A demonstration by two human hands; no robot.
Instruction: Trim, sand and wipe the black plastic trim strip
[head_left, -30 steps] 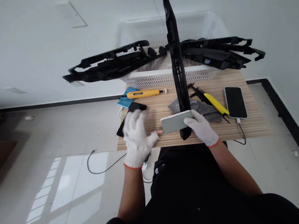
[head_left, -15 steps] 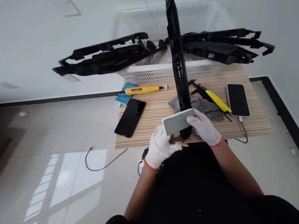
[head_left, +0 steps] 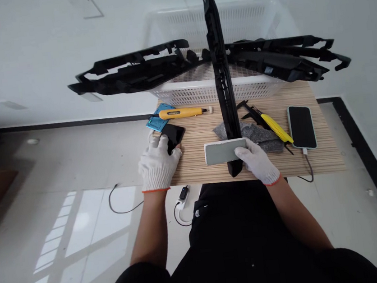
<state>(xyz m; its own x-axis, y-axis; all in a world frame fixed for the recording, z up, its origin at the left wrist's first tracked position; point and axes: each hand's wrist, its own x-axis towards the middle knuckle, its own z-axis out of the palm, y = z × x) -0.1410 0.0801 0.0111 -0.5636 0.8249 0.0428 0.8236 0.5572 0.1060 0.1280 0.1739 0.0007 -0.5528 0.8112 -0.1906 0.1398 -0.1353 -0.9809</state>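
At the far left, jagged black plastic pieces (head_left: pixel 133 77) were seen jutting out over the left side of a white slatted plastic basket (head_left: pixel 185 86). Below them, the left hand (head_left: pixel 157 161), covered by a white knitted glove with an orange hem, was laid over the lower part of a glossy black phone (head_left: pixel 177 133); its fingers were bent and somewhat apart, but whether the phone was gripped could not be told. Just above the phone, a flat blue rectangular pad (head_left: pixel 157 123) was partly covered by a yellow pen-shaped tool (head_left: pixel 180 113) with a pale tip. At the middle, a grey-green flat rectangular block (head_left: pixel 222 152) with whitish edges was held above the near edge of the pale striped counter (head_left: pixel 195 172), in front of a long black plastic strip (head_left: pixel 221 72). The block's right end was clamped between the thumb and fingers of the right hand (head_left: pixel 257 158), gloved alike; whether the strip was touched could not be told. Farther right, a crumpled grey cloth (head_left: pixel 259 137), a black caliper-like tool (head_left: pixel 251 112) and a yellow ribbed handle (head_left: pixel 277 129) were grouped together. At the right, a pale-cased phone (head_left: pixel 301 127) was plugged into a cable (head_left: pixel 308 164).
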